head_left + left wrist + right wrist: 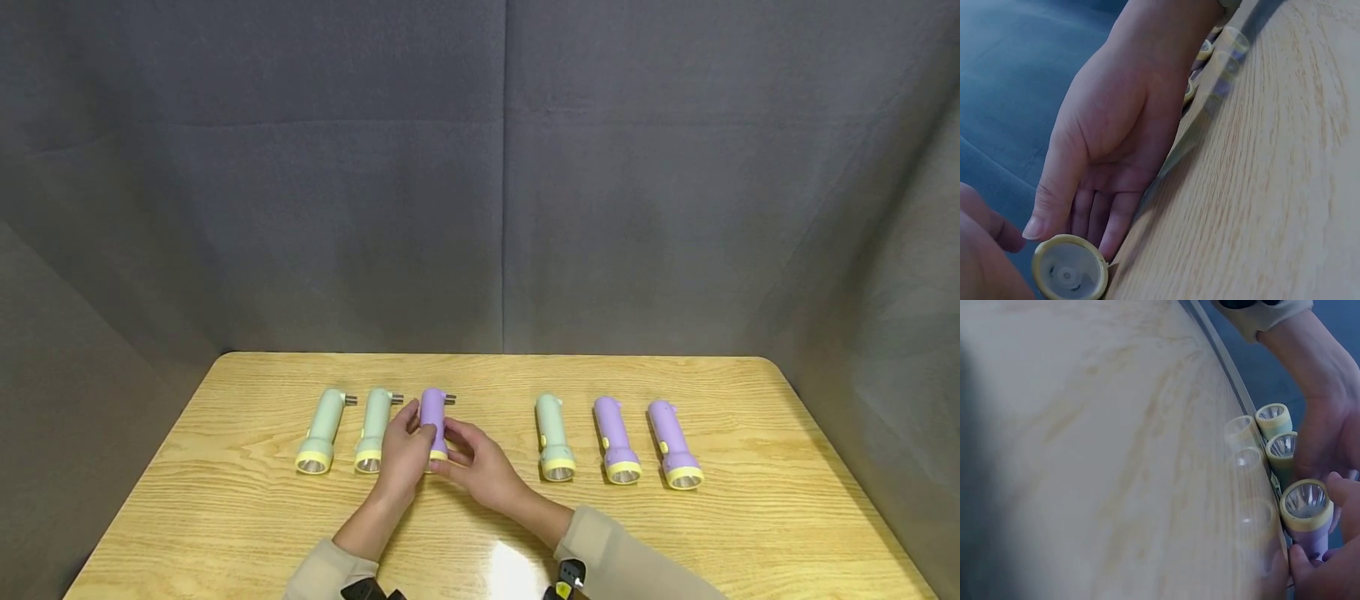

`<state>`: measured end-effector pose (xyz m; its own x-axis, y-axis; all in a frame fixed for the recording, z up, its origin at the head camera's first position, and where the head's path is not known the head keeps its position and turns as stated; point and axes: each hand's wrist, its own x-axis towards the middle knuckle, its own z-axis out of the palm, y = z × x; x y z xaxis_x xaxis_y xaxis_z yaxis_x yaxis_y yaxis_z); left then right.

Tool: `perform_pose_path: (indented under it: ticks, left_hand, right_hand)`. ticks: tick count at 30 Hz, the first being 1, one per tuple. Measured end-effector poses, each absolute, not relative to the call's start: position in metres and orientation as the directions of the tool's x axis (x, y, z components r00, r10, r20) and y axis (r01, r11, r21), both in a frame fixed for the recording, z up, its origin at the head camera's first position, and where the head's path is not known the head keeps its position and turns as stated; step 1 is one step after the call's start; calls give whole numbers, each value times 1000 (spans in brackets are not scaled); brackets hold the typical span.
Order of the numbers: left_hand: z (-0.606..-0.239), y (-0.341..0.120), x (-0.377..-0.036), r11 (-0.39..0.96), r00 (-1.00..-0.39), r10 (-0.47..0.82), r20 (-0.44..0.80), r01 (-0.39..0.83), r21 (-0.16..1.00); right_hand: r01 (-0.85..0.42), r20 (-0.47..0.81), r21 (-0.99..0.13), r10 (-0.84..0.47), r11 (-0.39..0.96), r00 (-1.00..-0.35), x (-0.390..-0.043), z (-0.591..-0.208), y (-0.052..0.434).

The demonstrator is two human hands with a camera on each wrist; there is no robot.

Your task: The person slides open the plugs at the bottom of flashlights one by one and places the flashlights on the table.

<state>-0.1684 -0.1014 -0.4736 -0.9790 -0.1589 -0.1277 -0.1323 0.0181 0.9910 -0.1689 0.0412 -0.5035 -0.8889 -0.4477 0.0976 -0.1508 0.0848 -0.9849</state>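
Note:
A purple flashlight (432, 410) with a yellow rim lies on the table between both hands, its metal plug prongs (450, 399) sticking out to the right at the far end. My left hand (403, 457) grips it from the left, thumb across its barrel. From the right, my right hand (483, 471) holds it near the lens end with thumb and fingers. The left wrist view shows the flashlight's round lens (1069, 272) beside the right hand (1107, 137). In the right wrist view, the right hand's fingers bracket the purple flashlight (1307, 515) at its yellow head.
Two mint-green flashlights (324, 425) (375, 425) with prongs out lie left of the hands. To the right rest a green flashlight (553, 433) and two purple flashlights (613, 433) (671, 437), no prongs showing. A grey curtain (502, 183) stands behind the wooden table (225, 517).

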Motion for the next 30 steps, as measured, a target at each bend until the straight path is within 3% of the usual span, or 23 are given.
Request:
perform_pose_path:
  ticks: [6,13,18,30]
  left_hand:
    - [-469,-102,-165,93,-987,-155,-37,-52,994]
    - [-456,-104,-156,269,-990,-98,103,73,960]
    - [-446,-102,-151,361,-984,-24,177,157,919]
    - [-439,-86,-149,383,-973,152,173,220,897]
  right_hand:
    - [-286,123,-923,-506,258,-854,-161,-494,48]
    - [-420,104,-795,-585,437,-804,-149,-477,65]
    - [-458,90,-737,-600,497,-795,-141,-467,79]
    - [-497,97,-663,-595,559,-798,-123,-456,121]
